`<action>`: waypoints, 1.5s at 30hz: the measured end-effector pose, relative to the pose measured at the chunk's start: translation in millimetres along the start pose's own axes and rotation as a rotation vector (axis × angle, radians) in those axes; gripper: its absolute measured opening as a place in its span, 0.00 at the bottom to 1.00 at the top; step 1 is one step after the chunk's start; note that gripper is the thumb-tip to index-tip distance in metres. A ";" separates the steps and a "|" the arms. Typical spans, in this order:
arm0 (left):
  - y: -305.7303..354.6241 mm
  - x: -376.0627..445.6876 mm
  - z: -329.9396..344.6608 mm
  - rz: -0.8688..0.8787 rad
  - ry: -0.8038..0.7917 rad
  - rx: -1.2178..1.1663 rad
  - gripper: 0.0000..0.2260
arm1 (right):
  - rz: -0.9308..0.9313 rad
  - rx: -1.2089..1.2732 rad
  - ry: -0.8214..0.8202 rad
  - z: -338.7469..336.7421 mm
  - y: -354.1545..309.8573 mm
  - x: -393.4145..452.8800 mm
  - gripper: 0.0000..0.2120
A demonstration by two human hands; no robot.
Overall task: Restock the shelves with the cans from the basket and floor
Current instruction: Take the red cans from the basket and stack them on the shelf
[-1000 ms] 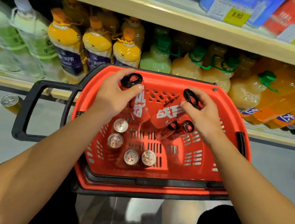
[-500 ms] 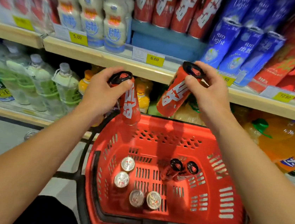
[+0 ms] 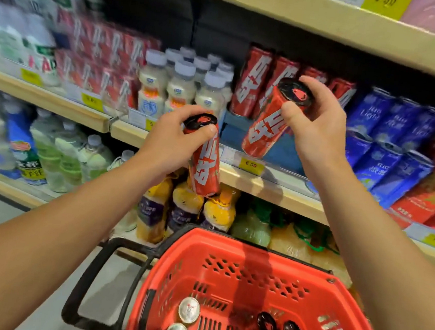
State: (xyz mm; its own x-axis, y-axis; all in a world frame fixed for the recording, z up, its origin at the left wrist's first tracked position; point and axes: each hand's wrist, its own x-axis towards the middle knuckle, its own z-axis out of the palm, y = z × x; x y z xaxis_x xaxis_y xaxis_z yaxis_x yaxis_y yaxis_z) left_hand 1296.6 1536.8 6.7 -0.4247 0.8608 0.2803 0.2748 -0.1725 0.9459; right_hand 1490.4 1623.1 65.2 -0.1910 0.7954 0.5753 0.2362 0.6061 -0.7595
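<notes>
Left fingers: the left hand (image 3: 172,138) curls its fingers and thumb round the black top end of a red can (image 3: 204,160), gripping it; the can tilts, its lower end toward the bottom of the frame.
Right fingers: the right hand (image 3: 321,127) grips a second red can (image 3: 269,124) near its black top, thumb on the near side, fingers wrapped behind; this can leans with its base down and left.
Held cans: both are in the air at centre frame, in front of the middle shelf (image 3: 276,182), apart from each other.
Shelf row: matching red cans (image 3: 250,81) stand upright on the middle shelf just behind the right hand's can, with white bottles (image 3: 181,87) to their left and blue cartons (image 3: 392,146) to their right.
Basket: a red basket (image 3: 228,253) sits at the lower centre; inside it are two silver-topped cans (image 3: 188,310) on the left and two black-topped cans (image 3: 266,328) on the right.
Lower shelf: yellow-capped bottles (image 3: 187,207) stand behind the basket's far rim.
</notes>
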 end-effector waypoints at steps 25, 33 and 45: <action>-15.3 24.0 -14.7 -0.022 0.012 -0.004 0.17 | 0.241 0.157 -0.203 73.0 55.3 43.6 0.21; -17.0 22.9 -15.5 -0.028 0.014 -0.012 0.17 | 0.067 -0.213 -0.100 78.4 54.2 17.6 0.39; -18.0 21.0 -19.4 -0.047 0.014 -0.019 0.18 | 0.092 -0.113 -0.157 86.8 67.3 19.7 0.41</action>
State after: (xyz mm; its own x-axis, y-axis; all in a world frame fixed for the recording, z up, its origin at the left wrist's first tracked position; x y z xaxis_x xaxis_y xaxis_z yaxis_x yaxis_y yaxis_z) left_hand 1266.0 1548.7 -1.3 -0.4486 0.8614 0.2380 0.2378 -0.1417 0.9609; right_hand 1419.8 1678.8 -1.0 -0.3080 0.8417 0.4435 0.3631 0.5348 -0.7630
